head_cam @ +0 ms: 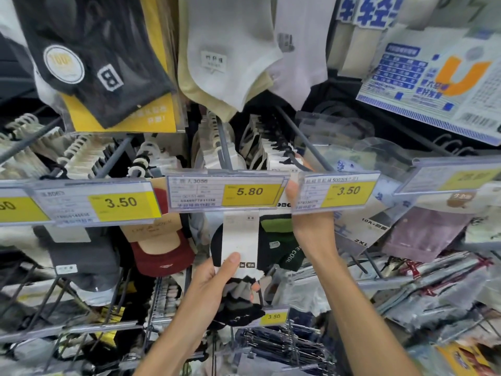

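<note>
Two centre-frame labels, 5.80 tag [225,191] and 3.50 tag [336,193], hide fingers of right hand [311,225], grip indeterminate; left hand [214,283] pinches sock pack [240,240].

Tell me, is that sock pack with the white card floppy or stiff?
Probably floppy at the bottom: the socks bunch up in the left hand. The white card looks flat, so likely stiffer. Probably light too: just fabric and paper.
</note>
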Demonstrator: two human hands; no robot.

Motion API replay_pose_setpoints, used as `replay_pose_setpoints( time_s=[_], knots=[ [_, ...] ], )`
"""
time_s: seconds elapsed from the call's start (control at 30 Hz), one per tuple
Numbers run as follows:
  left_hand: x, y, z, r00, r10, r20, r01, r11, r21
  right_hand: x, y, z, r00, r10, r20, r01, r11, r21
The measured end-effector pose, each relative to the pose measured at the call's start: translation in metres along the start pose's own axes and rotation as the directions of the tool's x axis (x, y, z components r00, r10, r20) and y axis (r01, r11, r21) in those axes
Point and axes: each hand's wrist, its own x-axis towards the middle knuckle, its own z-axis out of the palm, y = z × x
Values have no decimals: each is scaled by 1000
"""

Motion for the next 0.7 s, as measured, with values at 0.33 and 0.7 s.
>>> replay_pose_setpoints(
  time_s=[0.33,0.7],
  knots=[
    [-2,2,8,957,176,232,-197,977,75,-89,3,-10,946,-308,106,287,942,172],
    [8,-57,11,952,127,280,-288,685,669,-33,-17,-33,948,-312,-66,318,938,140]
  ],
)
